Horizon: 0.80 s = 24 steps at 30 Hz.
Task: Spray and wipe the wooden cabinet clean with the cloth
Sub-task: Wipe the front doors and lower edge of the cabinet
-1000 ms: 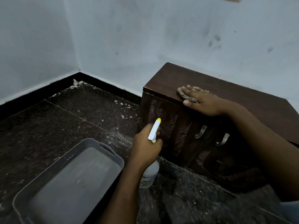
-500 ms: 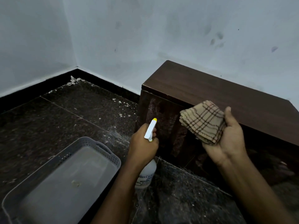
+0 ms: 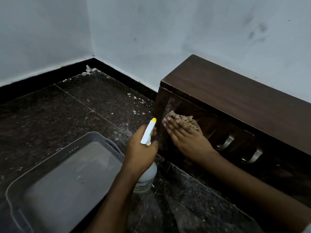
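A low dark wooden cabinet (image 3: 235, 96) stands against the white wall on the right. My right hand (image 3: 186, 138) lies flat on its glossy front near the left corner, pressing a beige checked cloth (image 3: 183, 120) against the wood. Most of the cloth is hidden under my fingers. Just left of it, my left hand (image 3: 141, 150) grips a white spray bottle (image 3: 148, 175) with a yellow-tipped nozzle, which points up towards the cabinet's corner.
A grey plastic basket (image 3: 55, 179) sits on the dark stone floor at lower left, close to my left arm. Two metal handles (image 3: 225, 142) stick out of the cabinet front to the right of my right hand. White debris lies along the wall's black skirting.
My right hand lifted the cloth off the cabinet's top, held it up unfolded in the air, then pressed it onto the front panel. The left hand kept the bottle almost still.
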Motion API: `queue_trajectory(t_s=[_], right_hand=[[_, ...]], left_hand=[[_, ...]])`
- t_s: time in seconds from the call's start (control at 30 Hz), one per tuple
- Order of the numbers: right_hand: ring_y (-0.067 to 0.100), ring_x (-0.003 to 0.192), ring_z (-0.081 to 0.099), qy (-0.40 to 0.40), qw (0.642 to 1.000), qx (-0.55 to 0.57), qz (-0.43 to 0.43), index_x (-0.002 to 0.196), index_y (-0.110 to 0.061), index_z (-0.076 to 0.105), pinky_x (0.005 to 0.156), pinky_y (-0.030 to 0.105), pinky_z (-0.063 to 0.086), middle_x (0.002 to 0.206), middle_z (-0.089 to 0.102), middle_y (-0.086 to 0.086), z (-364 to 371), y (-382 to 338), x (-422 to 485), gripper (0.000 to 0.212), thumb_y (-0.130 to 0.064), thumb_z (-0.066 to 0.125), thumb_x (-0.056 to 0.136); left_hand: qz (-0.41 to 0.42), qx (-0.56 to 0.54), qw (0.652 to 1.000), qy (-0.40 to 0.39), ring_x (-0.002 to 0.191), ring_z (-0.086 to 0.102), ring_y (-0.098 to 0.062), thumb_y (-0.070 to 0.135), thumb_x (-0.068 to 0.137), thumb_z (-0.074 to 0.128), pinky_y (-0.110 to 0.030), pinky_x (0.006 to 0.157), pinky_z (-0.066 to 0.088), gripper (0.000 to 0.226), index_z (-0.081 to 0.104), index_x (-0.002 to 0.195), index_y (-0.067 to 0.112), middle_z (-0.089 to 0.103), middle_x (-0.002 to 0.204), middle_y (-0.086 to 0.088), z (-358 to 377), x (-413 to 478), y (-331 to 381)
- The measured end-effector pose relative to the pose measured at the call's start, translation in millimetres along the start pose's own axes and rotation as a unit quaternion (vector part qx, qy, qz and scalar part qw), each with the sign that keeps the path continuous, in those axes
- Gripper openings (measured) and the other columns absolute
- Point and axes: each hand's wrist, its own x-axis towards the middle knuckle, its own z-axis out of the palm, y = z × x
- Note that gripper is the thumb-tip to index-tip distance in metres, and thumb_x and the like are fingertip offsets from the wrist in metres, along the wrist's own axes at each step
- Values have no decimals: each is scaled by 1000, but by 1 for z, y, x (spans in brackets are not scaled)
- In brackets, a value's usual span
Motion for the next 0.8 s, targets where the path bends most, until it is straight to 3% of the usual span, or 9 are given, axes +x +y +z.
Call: queue_trajectory(t_s=[0.07, 0.13, 0.27, 0.33, 0.43, 0.5, 0.63, 0.7, 0.8], right_hand=[[31, 157, -2, -72, 993, -48, -86, 160, 7, 6, 125, 43, -8, 169, -1, 22, 3, 4, 8, 63, -24, 22, 107], [32, 157, -11, -123, 980, -73, -139, 159, 8, -3, 122, 44, -17, 168, -12, 21, -3, 14, 25, 66, -25, 21, 108], [29, 159, 2, -15, 1000, -18, 10, 161, 4, 5, 129, 44, 4, 170, 1, 18, -11, 26, 46, 67, -24, 21, 103], [31, 158, 4, -72, 996, -15, -44, 161, 4, 9, 129, 45, 6, 170, 5, 19, -6, 15, 40, 64, -22, 22, 105], [27, 158, -8, -198, 971, -4, -133, 160, 3, -4, 125, 41, -11, 170, -8, 16, -3, 1, 27, 65, -24, 23, 108], [26, 158, -8, -150, 986, 29, -68, 161, 1, -6, 125, 40, -12, 170, -9, 15, -8, 10, 32, 67, -23, 20, 104], [26, 159, 5, 48, 997, 0, 58, 162, 0, 10, 129, 41, 5, 172, 6, 13, -17, 30, 65, 65, -20, 24, 102], [28, 159, 4, 46, 996, -23, 68, 162, 1, 10, 129, 42, 2, 172, 4, 14, -17, 27, 70, 65, -21, 26, 103], [29, 158, -3, -59, 996, -41, -49, 162, 1, 3, 125, 45, -8, 170, -5, 17, -12, 13, 68, 66, -25, 25, 105]], left_hand=[[8, 3, 1000, 21, 48, 45, -4, 11, 79, 59, -13, 47, 33, 34, 57, 78, 45, 55, 60, 17, -7, 5, 1], [17, 10, 999, 43, 48, 43, -5, 15, 76, 56, -16, 47, 32, 30, 54, 75, 45, 52, 58, 18, -13, 11, 5], [14, 7, 998, 67, 50, 46, -4, 18, 75, 55, -23, 52, 33, 22, 56, 77, 40, 56, 61, 21, -13, 16, 11], [20, 14, 997, 72, 51, 48, -2, 17, 75, 56, -16, 50, 32, 23, 55, 76, 40, 57, 62, 23, -13, 13, 13], [41, 20, 997, 54, 49, 47, -2, 13, 77, 57, -12, 46, 33, 31, 53, 74, 44, 54, 59, 22, -12, 5, 15], [50, 22, 997, 48, 48, 42, -6, 12, 77, 57, -14, 46, 32, 31, 50, 73, 43, 49, 58, 18, -11, 5, 17], [45, 24, 997, 53, 50, 38, -8, 13, 76, 55, -20, 50, 31, 24, 53, 77, 37, 47, 60, 13, -12, 3, 13], [33, 23, 998, 50, 52, 42, -10, 18, 76, 54, -26, 53, 36, 25, 56, 83, 42, 52, 63, 10, -14, -1, 11], [32, 18, 998, 47, 55, 48, -11, 21, 76, 55, -29, 55, 40, 30, 59, 87, 48, 59, 70, 6, -16, 3, 13]])
